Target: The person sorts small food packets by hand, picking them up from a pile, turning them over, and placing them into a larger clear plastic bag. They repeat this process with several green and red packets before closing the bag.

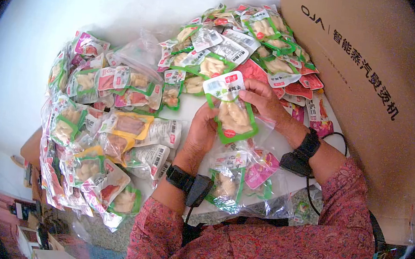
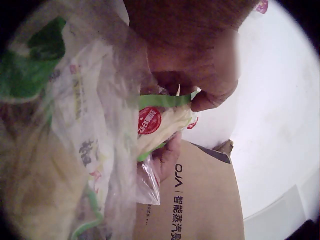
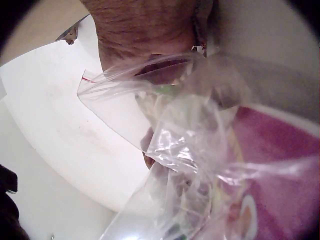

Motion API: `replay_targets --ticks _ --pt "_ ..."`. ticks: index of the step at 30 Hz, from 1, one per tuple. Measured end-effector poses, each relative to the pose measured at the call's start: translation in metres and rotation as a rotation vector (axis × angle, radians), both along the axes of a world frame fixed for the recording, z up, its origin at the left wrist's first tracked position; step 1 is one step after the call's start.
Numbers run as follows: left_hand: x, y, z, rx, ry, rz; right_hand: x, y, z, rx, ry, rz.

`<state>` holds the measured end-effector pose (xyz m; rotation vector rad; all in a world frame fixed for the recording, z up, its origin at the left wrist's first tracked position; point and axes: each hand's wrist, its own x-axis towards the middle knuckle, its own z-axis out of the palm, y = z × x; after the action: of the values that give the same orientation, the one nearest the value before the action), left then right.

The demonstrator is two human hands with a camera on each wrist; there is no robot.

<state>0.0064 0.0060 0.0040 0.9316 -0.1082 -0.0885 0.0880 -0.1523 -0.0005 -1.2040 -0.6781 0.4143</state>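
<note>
Both hands hold a green-edged snack pouch [image 1: 234, 114] with pale food inside and a white printed top, above the table. My left hand [image 1: 202, 129] grips its left edge, and my right hand [image 1: 263, 102] pinches its upper right edge. Seen from the left wrist, the pouch [image 2: 172, 120] shows a round red label between the two hands. Just below lies a clear zip bag [image 1: 232, 203] with green-edged and pink pouches in it. In the right wrist view, the clear bag [image 3: 175, 140] overlaps the right hand [image 3: 150, 35] and hides most of its fingers.
Large clear bags of snack pouches [image 1: 86, 84] cover the table's left side. More loose pouches [image 1: 275, 63] are heaped at the back, some green-edged, some red. A big cardboard box [image 1: 370, 121] stands along the right. The white table [image 1: 185, 104] shows between the piles.
</note>
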Motion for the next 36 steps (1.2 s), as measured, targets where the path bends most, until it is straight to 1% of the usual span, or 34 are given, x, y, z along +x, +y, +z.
replay_targets --ticks 2,6,9,13,15,17,18,20,21,23,25,27,30,36 --pt "0.0 0.0 -0.001 -0.002 -0.006 0.0 -0.002 0.001 0.002 -0.025 0.026 -0.046" --pt "0.001 -0.001 -0.001 -0.01 -0.023 0.003 -0.002 0.0 0.002 -0.049 0.0 -0.057" --pt "0.0 -0.001 0.001 -0.002 -0.033 -0.004 -0.004 0.0 0.004 -0.017 0.014 -0.051" --pt "0.002 -0.001 -0.004 -0.008 -0.014 0.013 -0.001 0.0 0.003 -0.034 0.027 -0.09" --pt "0.002 -0.003 -0.003 0.075 0.02 -0.026 0.0 0.0 0.003 -0.035 0.024 -0.106" --pt "0.005 -0.003 -0.008 0.091 0.035 -0.054 0.003 0.0 0.001 0.028 -0.036 -0.191" --pt "0.004 -0.003 -0.008 0.107 0.049 -0.083 0.003 0.0 0.001 0.028 -0.033 -0.19" --pt "0.003 -0.003 -0.009 0.15 0.072 -0.079 0.006 -0.003 0.001 0.098 0.062 -0.159" --pt "0.002 -0.004 -0.007 0.195 0.092 -0.076 0.007 -0.004 0.001 0.098 0.063 -0.159" --pt "-0.002 -0.008 -0.003 0.203 0.088 -0.07 0.009 -0.005 0.001 0.055 -0.088 -0.226" --pt "-0.003 -0.008 -0.004 0.212 0.084 -0.065 0.01 -0.004 0.002 0.07 -0.084 -0.25" --pt "-0.002 -0.006 -0.006 0.404 0.083 -0.082 0.009 -0.004 0.003 0.084 -0.081 -0.274" --pt "-0.005 -0.006 -0.003 0.382 0.042 -0.125 0.009 -0.006 0.006 0.11 -0.039 -0.262" --pt "-0.005 -0.008 -0.003 0.358 0.031 -0.093 0.006 -0.005 0.009 0.118 -0.037 -0.295"
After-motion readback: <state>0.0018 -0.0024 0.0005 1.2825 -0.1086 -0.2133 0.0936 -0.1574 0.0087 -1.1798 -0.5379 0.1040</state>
